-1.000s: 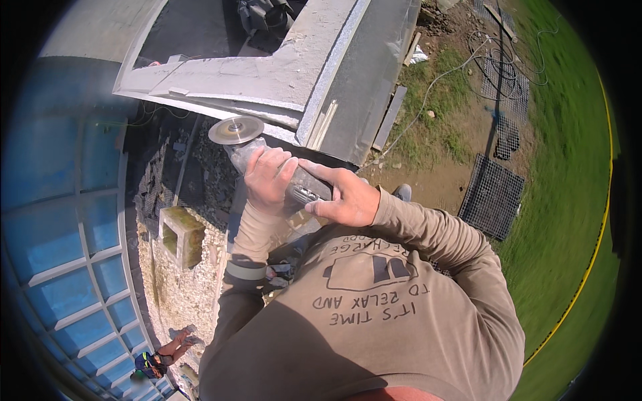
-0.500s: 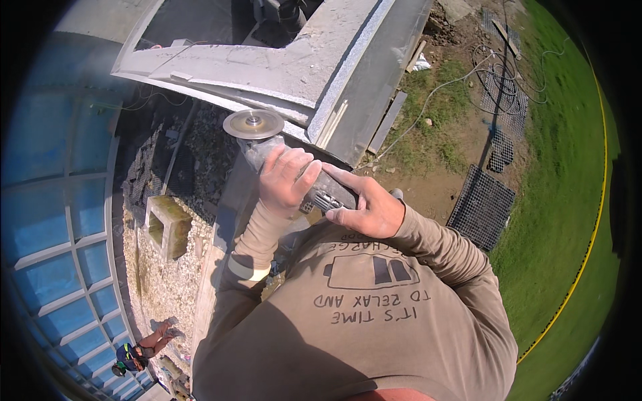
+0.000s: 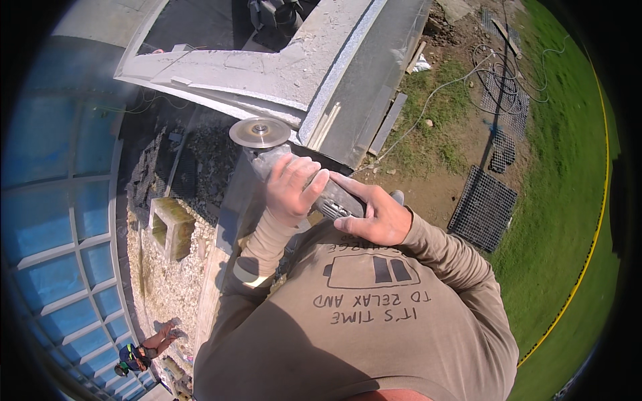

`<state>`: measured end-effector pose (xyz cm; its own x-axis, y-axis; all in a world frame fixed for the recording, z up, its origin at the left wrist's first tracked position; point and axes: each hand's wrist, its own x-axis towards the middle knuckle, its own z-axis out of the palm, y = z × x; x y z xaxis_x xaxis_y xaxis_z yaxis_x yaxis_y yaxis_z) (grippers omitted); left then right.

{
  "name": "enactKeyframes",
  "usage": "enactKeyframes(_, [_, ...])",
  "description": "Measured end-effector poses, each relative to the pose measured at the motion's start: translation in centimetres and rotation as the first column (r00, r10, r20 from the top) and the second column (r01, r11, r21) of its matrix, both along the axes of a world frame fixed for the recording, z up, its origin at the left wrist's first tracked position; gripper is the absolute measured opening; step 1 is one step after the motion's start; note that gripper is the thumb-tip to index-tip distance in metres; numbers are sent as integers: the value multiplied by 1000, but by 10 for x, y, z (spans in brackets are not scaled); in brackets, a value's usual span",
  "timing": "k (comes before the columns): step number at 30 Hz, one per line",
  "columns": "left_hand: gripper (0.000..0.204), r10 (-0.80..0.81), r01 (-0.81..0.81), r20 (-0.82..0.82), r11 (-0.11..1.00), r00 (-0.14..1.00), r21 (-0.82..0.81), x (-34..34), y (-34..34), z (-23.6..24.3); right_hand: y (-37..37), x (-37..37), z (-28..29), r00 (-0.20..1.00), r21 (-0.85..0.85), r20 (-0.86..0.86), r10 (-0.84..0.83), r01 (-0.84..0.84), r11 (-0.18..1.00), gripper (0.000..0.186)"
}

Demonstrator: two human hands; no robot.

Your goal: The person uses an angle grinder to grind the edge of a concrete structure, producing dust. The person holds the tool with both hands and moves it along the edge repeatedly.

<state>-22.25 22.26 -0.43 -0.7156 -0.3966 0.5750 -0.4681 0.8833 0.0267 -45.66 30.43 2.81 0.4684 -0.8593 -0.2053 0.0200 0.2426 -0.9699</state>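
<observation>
An angle grinder [image 3: 336,201] with a dusty grey body is held between my two hands, its round cutting disc [image 3: 249,138] pointing away from me. My left hand [image 3: 292,189] wraps around the front of the body, just behind the disc. At the rear end, my right hand [image 3: 378,212] grips the housing with the thumb along one side. The disc lies beside the near edge of a pale, dust-covered stone slab [image 3: 264,83], close to its corner; whether they touch I cannot tell. Pale dust coats my fingers.
A person [image 3: 140,354] in dark clothing is at the lower left, by a glazed wall [image 3: 50,234]. A hollow concrete block [image 3: 172,228] stands on gravel. To the right lie a coiled cable [image 3: 498,80], black plastic grids [image 3: 483,207] and grass with yellow tape [image 3: 568,294].
The grinder and both hands have shifted slightly nearer to me and to the right, the disc moving closer to the slab's corner. Both hands keep their grip.
</observation>
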Motion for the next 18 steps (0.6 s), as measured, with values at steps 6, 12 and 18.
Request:
enactKeyframes(6, [28, -2, 1, 12, 1000, 1000, 12, -8, 10, 3, 11, -4, -11, 999, -80, 26, -46, 48, 996, 90])
enactKeyframes(12, [27, -11, 11, 7, 1000, 1000, 20, -14, 17, 3, 23, -12, -12, 999, -83, 48, -23, 27, 996, 87])
enactKeyframes(18, [27, 6, -6, 34, 1000, 999, -4, -11, 27, 10, 32, -1, -10, 991, -128, 106, -77, 90, 988, 88])
